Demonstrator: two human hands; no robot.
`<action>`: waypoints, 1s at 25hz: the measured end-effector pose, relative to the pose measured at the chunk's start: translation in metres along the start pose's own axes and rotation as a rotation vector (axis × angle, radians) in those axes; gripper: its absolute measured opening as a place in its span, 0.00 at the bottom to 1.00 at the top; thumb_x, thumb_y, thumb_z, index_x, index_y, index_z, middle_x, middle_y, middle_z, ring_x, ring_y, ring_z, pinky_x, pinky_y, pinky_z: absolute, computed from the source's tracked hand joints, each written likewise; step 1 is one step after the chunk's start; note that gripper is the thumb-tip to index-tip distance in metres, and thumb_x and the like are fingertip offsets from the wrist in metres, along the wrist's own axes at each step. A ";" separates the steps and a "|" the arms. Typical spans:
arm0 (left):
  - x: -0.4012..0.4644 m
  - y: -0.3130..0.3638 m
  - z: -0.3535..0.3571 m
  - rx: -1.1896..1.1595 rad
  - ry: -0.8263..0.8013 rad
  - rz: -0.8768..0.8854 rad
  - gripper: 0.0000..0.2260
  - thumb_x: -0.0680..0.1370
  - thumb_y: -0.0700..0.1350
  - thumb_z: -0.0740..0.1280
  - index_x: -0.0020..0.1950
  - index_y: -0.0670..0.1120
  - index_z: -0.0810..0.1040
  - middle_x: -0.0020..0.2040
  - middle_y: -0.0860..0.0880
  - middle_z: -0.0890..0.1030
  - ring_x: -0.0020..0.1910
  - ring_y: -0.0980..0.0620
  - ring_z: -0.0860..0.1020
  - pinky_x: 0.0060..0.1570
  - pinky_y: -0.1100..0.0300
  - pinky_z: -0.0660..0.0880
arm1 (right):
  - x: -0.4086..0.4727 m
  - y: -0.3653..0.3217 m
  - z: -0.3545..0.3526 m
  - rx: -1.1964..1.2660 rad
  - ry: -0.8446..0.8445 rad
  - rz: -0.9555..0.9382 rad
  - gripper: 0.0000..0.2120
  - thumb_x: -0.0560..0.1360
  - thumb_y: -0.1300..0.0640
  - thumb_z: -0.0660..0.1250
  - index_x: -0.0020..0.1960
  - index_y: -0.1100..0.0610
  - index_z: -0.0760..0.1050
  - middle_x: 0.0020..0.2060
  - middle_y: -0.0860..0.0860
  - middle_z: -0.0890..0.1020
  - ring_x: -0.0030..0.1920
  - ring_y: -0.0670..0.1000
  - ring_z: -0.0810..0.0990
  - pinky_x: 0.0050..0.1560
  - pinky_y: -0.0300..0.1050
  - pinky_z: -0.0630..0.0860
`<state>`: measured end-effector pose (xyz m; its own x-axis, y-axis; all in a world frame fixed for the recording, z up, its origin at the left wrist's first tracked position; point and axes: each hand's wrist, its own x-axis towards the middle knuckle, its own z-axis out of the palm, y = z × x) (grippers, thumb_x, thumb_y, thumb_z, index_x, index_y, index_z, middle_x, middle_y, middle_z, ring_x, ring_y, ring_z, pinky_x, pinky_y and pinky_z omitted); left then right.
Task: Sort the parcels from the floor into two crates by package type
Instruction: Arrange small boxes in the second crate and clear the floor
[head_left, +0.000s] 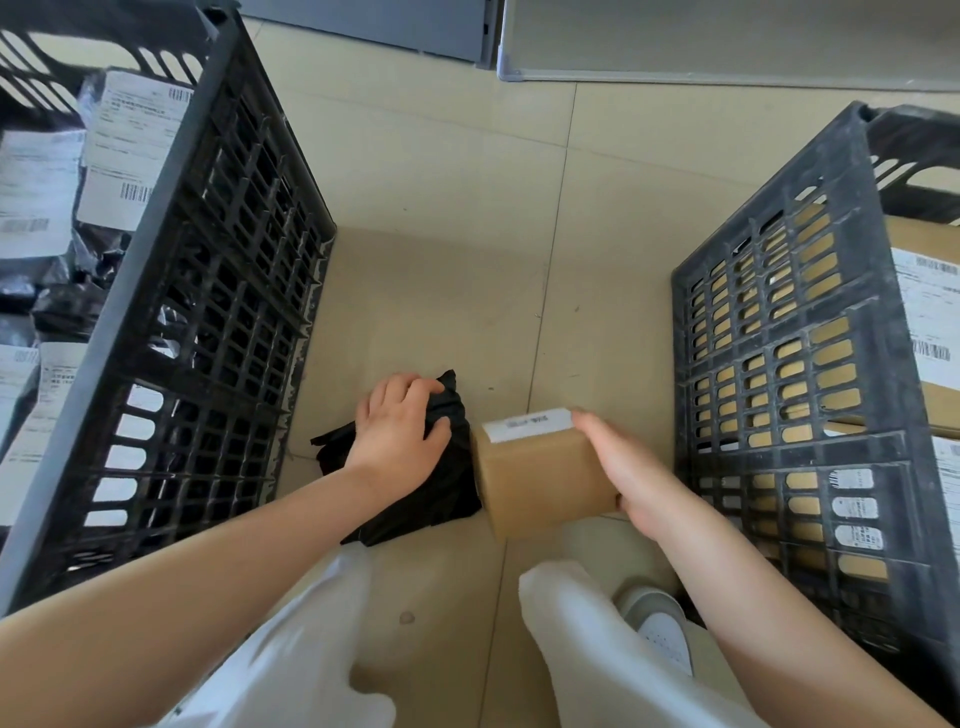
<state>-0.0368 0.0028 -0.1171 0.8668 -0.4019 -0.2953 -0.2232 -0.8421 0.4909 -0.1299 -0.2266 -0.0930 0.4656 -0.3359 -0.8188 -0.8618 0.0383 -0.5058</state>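
A black plastic mailer bag (441, 499) lies on the tiled floor between two black slatted crates. My left hand (400, 431) rests on top of it, fingers curled into its far edge. Right beside the bag is a small brown cardboard box (540, 478) with a white label strip on its far side; my right hand (628, 473) grips its right side. The left crate (208, 291) holds several black bags with white shipping labels. The right crate (789, 343) holds brown cardboard boxes with labels.
My white trouser legs and a white shoe (660, 629) are at the bottom, close to the right crate. A grey cabinet (405, 26) and a framed board (727, 41) stand on the floor at the far side. Beige tiles run between the crates.
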 end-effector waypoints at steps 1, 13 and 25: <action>0.000 0.006 -0.002 -0.082 -0.031 -0.021 0.17 0.82 0.51 0.60 0.71 0.51 0.69 0.67 0.52 0.71 0.70 0.51 0.65 0.72 0.52 0.61 | -0.001 -0.002 0.001 0.085 0.022 -0.048 0.25 0.68 0.33 0.63 0.58 0.45 0.78 0.54 0.50 0.83 0.56 0.53 0.81 0.64 0.59 0.76; 0.004 0.026 -0.018 -1.300 -0.553 -0.688 0.24 0.80 0.65 0.58 0.61 0.49 0.80 0.59 0.45 0.84 0.58 0.43 0.81 0.57 0.43 0.78 | -0.013 0.001 0.018 0.080 -0.092 -0.749 0.30 0.64 0.46 0.72 0.64 0.45 0.68 0.66 0.49 0.72 0.65 0.46 0.72 0.64 0.40 0.71; -0.003 0.012 -0.021 -1.155 -0.188 -0.315 0.23 0.69 0.45 0.66 0.65 0.52 0.77 0.57 0.50 0.83 0.54 0.51 0.81 0.50 0.58 0.75 | -0.004 -0.001 0.021 0.543 -0.281 -0.100 0.15 0.77 0.45 0.68 0.62 0.49 0.76 0.57 0.53 0.80 0.56 0.53 0.78 0.57 0.58 0.76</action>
<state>-0.0326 0.0018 -0.0931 0.7118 -0.3638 -0.6008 0.5984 -0.1339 0.7899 -0.1264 -0.2057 -0.0945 0.6378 -0.1049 -0.7630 -0.6201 0.5176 -0.5895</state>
